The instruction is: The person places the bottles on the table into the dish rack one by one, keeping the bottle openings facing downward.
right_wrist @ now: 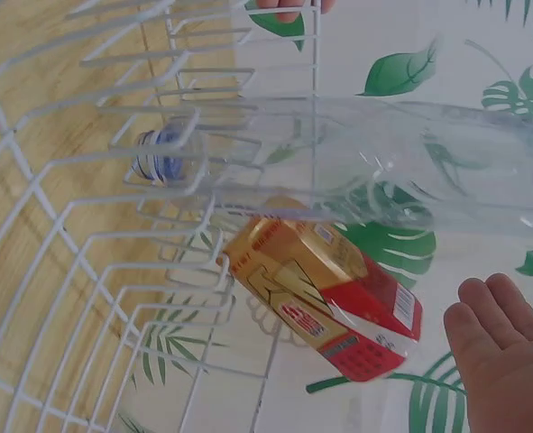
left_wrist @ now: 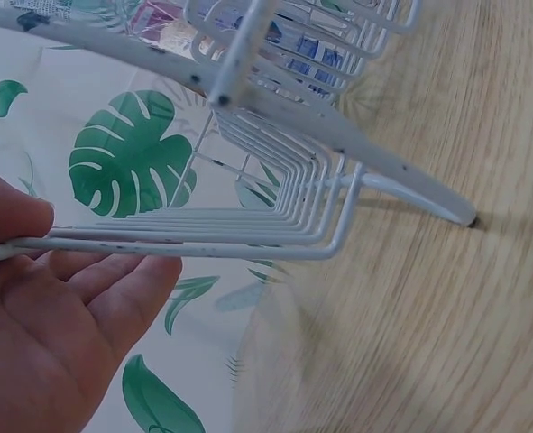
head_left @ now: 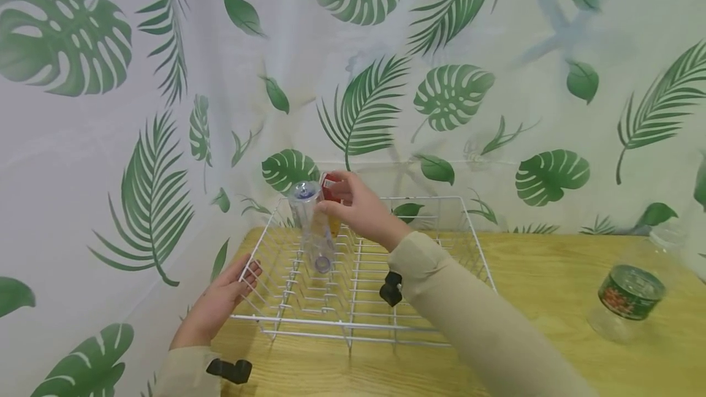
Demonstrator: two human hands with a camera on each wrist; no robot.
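Observation:
A white wire dish rack (head_left: 342,323) stands on the wooden table. On its left side my left hand (head_left: 223,293) pinches a wire between thumb and fingers, as the left wrist view shows. A clear plastic bottle (right_wrist: 356,167) is upside down in the rack, its blue-ringed neck among the wires. Just behind it, a red and orange drink carton (right_wrist: 325,293) leans at a tilt against the wires. My right hand (head_left: 355,201) is beside the upper ends of both, fingers spread. In the right wrist view, its fingertips are apart from the carton.
To the right of the rack, a clear container with a green and red band (head_left: 631,293) stands on the wooden table (head_left: 529,274). A white sheet with green leaves (head_left: 485,11) hangs behind and along the left side, close to the rack.

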